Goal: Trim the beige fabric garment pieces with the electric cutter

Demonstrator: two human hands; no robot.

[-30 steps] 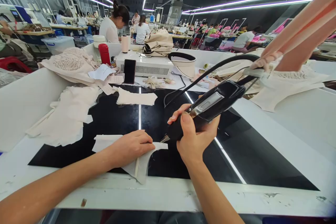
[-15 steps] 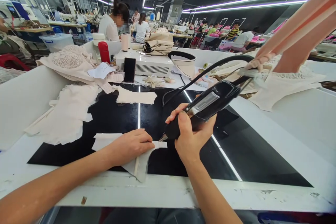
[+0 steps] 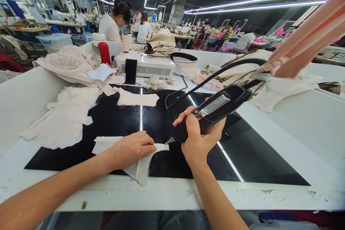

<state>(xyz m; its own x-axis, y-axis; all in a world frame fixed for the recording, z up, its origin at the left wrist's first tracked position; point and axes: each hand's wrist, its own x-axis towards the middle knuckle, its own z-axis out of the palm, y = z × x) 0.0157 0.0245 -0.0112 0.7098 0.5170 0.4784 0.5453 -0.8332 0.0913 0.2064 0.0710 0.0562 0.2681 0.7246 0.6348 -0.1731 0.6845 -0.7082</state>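
Observation:
Lying on the black board (image 3: 121,118), a cream fabric piece (image 3: 143,169) has a narrow strip reaching right and a curved lower edge. My left hand (image 3: 136,148) rests palm down on it with the fingers stretched flat, pressing the cloth. My right hand (image 3: 198,143) is wrapped round a black corded hand tool (image 3: 214,109) with a silver panel and a slim metal tip. This tool slants down to the left, its tip at the top edge of the strip, just right of my left fingertips. Whether the tip touches the cloth, I cannot tell.
Stacked cream pieces (image 3: 71,118) lie left; another cream piece (image 3: 137,100) lies behind. A phone (image 3: 130,72) leans against a white box (image 3: 153,66). A red bottle (image 3: 104,53), a visor (image 3: 185,65) and lace garments (image 3: 67,61) stand around. A peach cloth band (image 3: 302,39) hangs at right, by the tool's cord.
My right hand and the tool have shifted slightly right along the strip. My left hand and the fabric stay put on the board. The whole view has moved a little.

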